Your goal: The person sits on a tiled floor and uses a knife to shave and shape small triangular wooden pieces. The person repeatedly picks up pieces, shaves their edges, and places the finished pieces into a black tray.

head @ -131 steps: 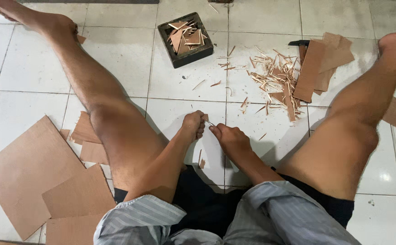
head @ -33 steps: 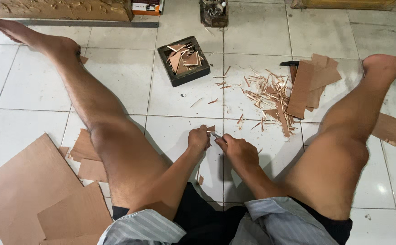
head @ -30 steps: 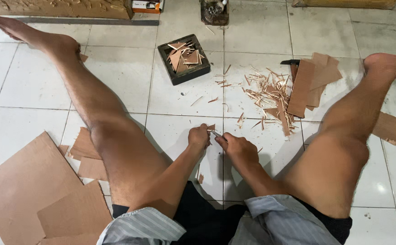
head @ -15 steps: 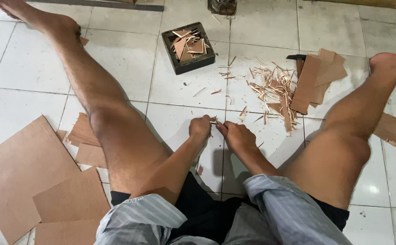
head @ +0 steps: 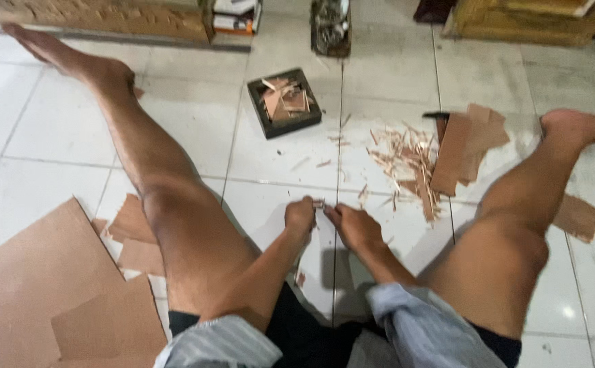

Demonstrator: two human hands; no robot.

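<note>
I sit on a white tiled floor with legs spread. My left hand [head: 301, 217] and my right hand [head: 353, 225] meet just above the floor between my knees, fingertips pinching a small brown piece of cardboard [head: 319, 203] between them. Both hands are closed on it. Ahead lies a dark square tray [head: 256, 112] holding cut cardboard bits. To the right is a heap of thin cardboard slivers [head: 406, 160].
Large brown cardboard sheets [head: 45, 279] lie at my left, smaller pieces [head: 132, 232] by my left thigh. More cardboard pieces [head: 464, 143] sit near my right foot, one [head: 577, 217] beyond my right knee. Wooden furniture [head: 515, 17] and a low shelf line the far wall.
The view has shifted a little; my hands stay together on the small piece between my knees, barely moved.
</note>
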